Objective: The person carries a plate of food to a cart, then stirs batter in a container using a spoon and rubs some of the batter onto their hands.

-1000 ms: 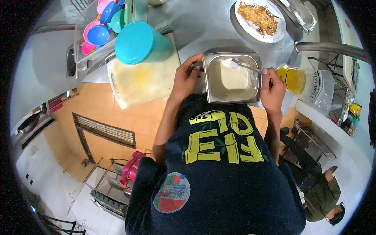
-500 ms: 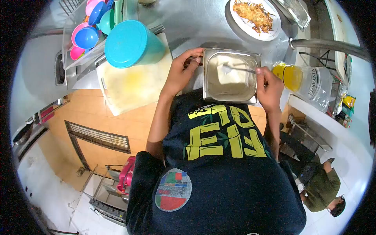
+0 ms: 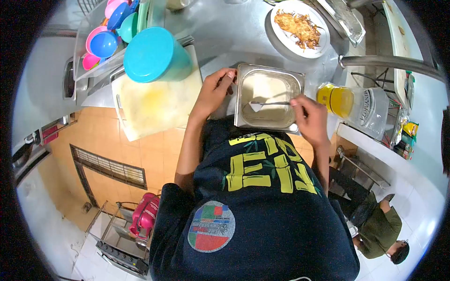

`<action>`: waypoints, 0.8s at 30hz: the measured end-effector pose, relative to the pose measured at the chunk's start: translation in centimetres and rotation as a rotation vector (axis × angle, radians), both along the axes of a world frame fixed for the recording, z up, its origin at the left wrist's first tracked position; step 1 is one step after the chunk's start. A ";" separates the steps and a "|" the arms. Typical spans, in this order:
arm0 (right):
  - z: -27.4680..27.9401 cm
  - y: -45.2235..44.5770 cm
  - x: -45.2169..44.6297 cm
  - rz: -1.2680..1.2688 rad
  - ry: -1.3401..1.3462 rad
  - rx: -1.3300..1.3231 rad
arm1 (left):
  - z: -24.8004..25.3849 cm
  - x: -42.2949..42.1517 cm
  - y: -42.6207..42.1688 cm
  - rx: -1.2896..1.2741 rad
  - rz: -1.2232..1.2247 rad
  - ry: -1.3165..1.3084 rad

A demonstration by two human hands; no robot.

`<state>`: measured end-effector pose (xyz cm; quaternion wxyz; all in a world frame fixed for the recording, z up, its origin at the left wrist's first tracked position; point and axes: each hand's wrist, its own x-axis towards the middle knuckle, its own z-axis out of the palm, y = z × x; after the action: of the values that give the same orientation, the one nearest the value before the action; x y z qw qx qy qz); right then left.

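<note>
A square steel food pan stands near the counter's front edge, close to my shirt. Pale creamy stuff lies on its bottom. My left hand grips the pan's left rim, with the thumb on top and the other fingers partly hidden. In my right hand, at the pan's right side, the fingers pinch the handle of a spoon. The spoon reaches leftward into the pan, and its whitish tip sits low over the near half.
A tub with a turquoise lid stands on a stained cutting board at left, beside a bin of colourful cups. Fried food on a white plate lies far right. An oil bottle is at right. Another person is behind.
The spoon's tip has moved from the pan's far half toward me and to the left, with my right hand lower. My left hand keeps its hold on the rim. The whole view has shifted slightly.
</note>
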<state>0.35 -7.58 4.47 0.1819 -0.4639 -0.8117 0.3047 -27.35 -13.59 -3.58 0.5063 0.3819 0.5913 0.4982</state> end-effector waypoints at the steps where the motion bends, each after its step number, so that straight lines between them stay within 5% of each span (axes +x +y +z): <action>1: 0.2 -0.1 -0.1 0.031 -0.139 0.033 | -0.2 0.1 0.4 0.009 -0.017 -0.004; 5: -1.4 0.5 0.6 -0.151 0.081 0.187 | -0.5 0.0 1.6 -0.003 -0.021 -0.022; 9: -0.3 0.7 0.3 -0.085 0.010 -0.043 | -0.5 0.0 2.0 -0.024 -0.001 -0.022; 12: -0.5 0.9 -0.1 -0.067 -0.099 0.049 | -0.7 -0.1 2.1 -0.003 -0.008 -0.025; 15: 0.1 1.5 -0.4 -0.249 -0.164 -0.040 | -0.2 0.2 1.9 0.023 0.050 -0.024; 18: -0.2 1.5 -0.3 -0.085 -0.053 -0.070 | -1.2 -0.4 2.1 0.018 0.031 -0.030; 24: -0.6 1.9 -0.1 -0.163 0.039 0.003 | -1.6 -0.6 1.9 0.023 0.033 -0.116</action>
<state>0.24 -5.72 3.89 0.2226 -0.5221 -0.7680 0.2968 -27.94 -11.69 -5.14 0.5267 0.3483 0.5617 0.5345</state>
